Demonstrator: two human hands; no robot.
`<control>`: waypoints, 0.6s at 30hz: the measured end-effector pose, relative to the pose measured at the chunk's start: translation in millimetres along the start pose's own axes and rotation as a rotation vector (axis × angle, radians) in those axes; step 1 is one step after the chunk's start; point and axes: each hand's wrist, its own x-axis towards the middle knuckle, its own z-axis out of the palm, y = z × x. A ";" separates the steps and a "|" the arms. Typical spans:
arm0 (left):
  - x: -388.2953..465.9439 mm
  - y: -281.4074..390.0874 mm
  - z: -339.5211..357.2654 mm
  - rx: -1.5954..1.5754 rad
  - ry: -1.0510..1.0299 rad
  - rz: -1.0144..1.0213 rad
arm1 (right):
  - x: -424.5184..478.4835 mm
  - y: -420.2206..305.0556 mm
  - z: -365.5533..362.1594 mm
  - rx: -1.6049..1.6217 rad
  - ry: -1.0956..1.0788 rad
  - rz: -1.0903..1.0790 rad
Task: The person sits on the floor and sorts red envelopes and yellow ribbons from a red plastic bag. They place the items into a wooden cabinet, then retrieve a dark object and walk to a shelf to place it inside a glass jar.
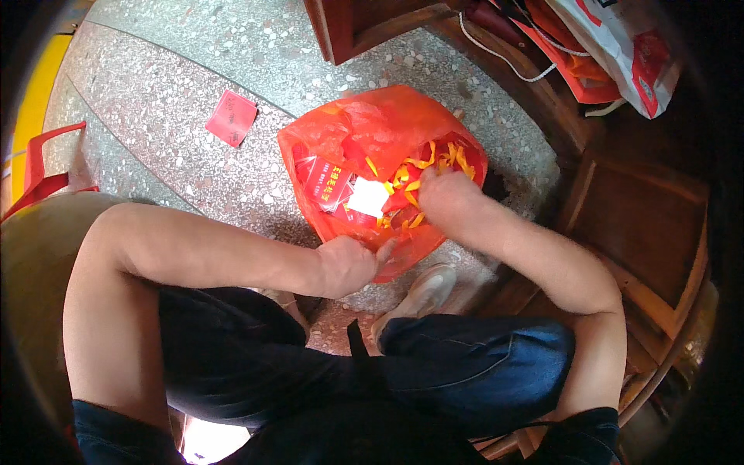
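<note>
A red plastic bag (378, 116) stands with its mouth open on the floor in front of my feet. My left hand (349, 267) grips its near rim, one finger stretched along the plastic. Inside the bag, my right hand (447, 195) reaches in at the right side among yellow ribbons (459, 157). Its fingertips are hidden, so whether it holds anything does not show. At the left of the bag lie red printed boxes or packets (326, 186) bearing writing. A bright white square (368, 197) sits beside them in the middle.
A red paper square (231, 118) with writing lies on the speckled terrazzo floor (163, 75). Dark wooden furniture (633, 232) borders the right side. Paper carrier bags (616, 58) stand at the upper right. A red plastic frame (43, 163) is at the left.
</note>
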 end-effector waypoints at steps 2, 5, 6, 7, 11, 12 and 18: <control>-0.3 -0.6 -1.6 0.071 -0.063 -0.030 | 0.3 -18.7 -21.0 0.124 0.025 -0.081; -1.4 0.2 8.6 0.226 -0.108 -0.001 | 14.6 -33.2 -24.9 0.283 0.193 -0.288; -5.2 2.3 5.9 0.266 -0.111 0.010 | 27.8 -36.1 -9.3 0.345 0.297 -0.386; -8.4 4.5 5.2 0.305 -0.114 0.022 | 40.0 -38.3 7.6 0.408 0.401 -0.485; -16.8 4.6 19.1 0.261 0.129 0.071 | 78.1 -42.1 67.7 0.206 0.542 -0.612; -15.2 5.6 14.3 0.120 0.022 0.065 | 81.9 -39.1 84.7 0.136 0.576 -0.537; -13.3 -0.5 19.7 -0.056 -0.078 0.082 | 71.4 -4.2 68.1 -0.023 0.315 -0.373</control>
